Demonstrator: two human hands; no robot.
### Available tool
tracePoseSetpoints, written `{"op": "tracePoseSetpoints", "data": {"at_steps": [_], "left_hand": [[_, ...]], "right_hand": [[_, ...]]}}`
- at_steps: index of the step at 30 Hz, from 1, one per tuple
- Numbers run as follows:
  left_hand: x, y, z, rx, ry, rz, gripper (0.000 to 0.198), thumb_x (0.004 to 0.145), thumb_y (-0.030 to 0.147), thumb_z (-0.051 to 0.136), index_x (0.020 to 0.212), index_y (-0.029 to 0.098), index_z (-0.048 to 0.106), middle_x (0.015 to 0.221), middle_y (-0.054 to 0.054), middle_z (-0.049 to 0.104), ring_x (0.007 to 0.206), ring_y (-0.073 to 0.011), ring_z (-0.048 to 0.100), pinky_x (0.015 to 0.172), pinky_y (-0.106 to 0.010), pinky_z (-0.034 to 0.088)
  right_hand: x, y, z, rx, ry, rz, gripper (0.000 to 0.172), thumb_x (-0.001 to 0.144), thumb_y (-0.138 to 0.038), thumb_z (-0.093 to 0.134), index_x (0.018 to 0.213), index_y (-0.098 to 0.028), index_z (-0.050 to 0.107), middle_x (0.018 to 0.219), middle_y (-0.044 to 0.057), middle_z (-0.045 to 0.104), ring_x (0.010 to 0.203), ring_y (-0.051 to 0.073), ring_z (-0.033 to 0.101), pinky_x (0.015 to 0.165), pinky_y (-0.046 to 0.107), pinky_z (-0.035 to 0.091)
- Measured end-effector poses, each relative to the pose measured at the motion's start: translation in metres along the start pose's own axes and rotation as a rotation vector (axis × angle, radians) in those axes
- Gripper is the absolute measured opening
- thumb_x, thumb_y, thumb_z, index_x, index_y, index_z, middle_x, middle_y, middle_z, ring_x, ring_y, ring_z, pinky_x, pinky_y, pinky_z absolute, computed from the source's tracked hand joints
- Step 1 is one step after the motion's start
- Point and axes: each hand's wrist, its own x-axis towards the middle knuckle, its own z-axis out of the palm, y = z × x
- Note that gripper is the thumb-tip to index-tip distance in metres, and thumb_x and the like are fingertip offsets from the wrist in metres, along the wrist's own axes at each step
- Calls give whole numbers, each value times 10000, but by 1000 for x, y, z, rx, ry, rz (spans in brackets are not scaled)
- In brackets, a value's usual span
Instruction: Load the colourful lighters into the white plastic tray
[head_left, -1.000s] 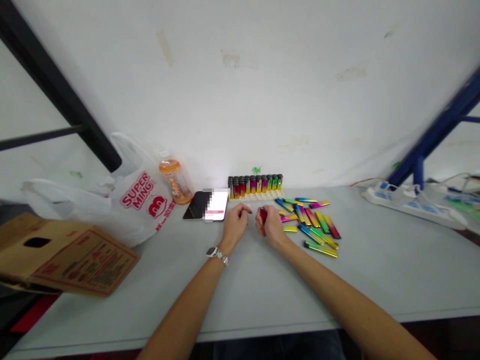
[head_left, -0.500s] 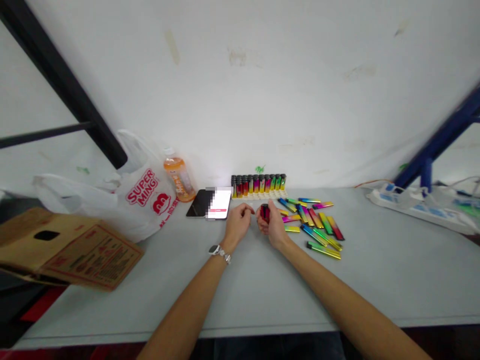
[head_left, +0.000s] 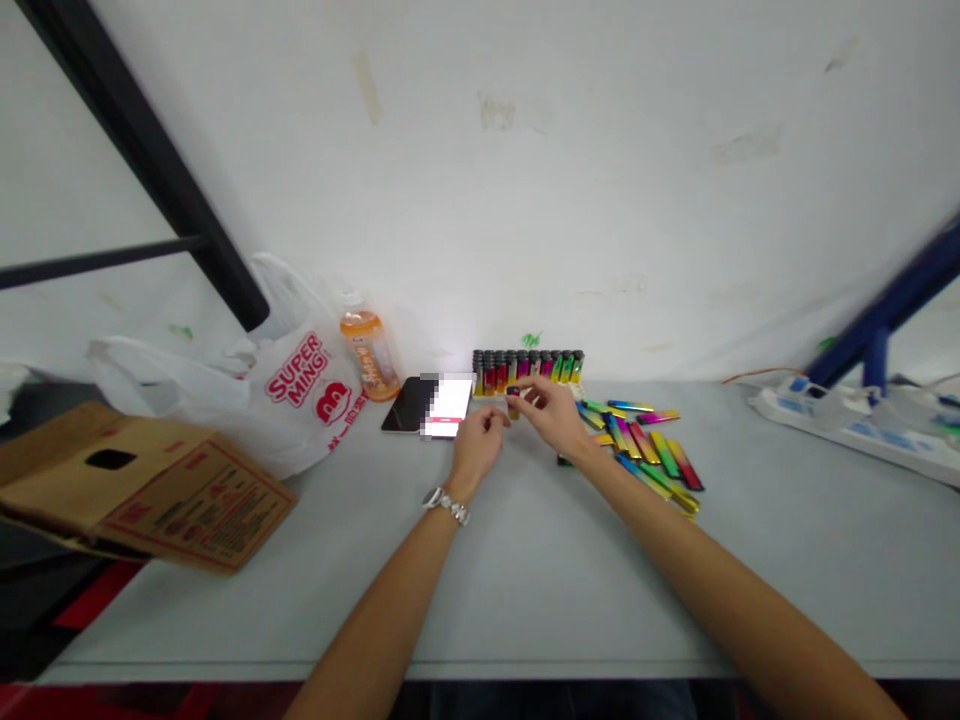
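My right hand (head_left: 553,416) pinches a small lighter (head_left: 514,401) with a dark top and holds it just in front of a pale tray (head_left: 525,384) where a row of coloured lighters (head_left: 528,367) stands upright against the wall. My left hand (head_left: 477,447), a watch on its wrist, rests on the grey table (head_left: 525,570) with fingers curled, just left of the held lighter. What it holds, if anything, I cannot make out. Several loose coloured lighters (head_left: 651,448) lie flat to the right of my right hand.
A phone (head_left: 431,405) with a lit screen lies left of the tray. Behind it stand an orange drink bottle (head_left: 368,356) and a white plastic bag (head_left: 289,385). A cardboard box (head_left: 142,490) sits at the left edge; a power strip (head_left: 855,425) lies far right.
My right hand has risen from the table and moved forward to the tray with the lighter. The left hand has shifted slightly forward. The view has drifted to the left.
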Motion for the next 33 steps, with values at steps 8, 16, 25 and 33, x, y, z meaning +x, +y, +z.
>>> {"op": "tracePoseSetpoints", "data": {"at_steps": [8,16,25,33], "left_hand": [[0,0,-2,58,-12,-5,233,833,204,447,737,173,657,569,6,586,548,-136,532,545,-236,346],[-1,2,-3,131,-30,-23,246,856,219,439,774,174,666,596,4,607,559,-127,534,555,-226,340],[-2,3,-3,179,-41,-40,244,865,231,448,800,183,679,619,3,628,573,-126,547,551,-224,339],[-3,4,-2,215,-50,-36,244,872,223,451,806,186,683,633,4,639,585,-122,556,563,-223,348]], "right_hand": [[48,15,4,-154,-69,-105,173,812,-295,635,944,-188,667,699,-2,652,640,151,583,642,265,445],[59,32,11,-107,-102,-70,192,812,-326,630,917,-169,663,669,15,672,625,159,618,623,261,466],[65,39,13,-109,-86,-90,173,833,-309,627,860,-156,703,703,29,702,626,157,624,618,260,464],[67,36,-3,-336,-66,-291,136,859,-215,633,878,-162,757,837,66,670,770,173,605,771,313,478]]}}
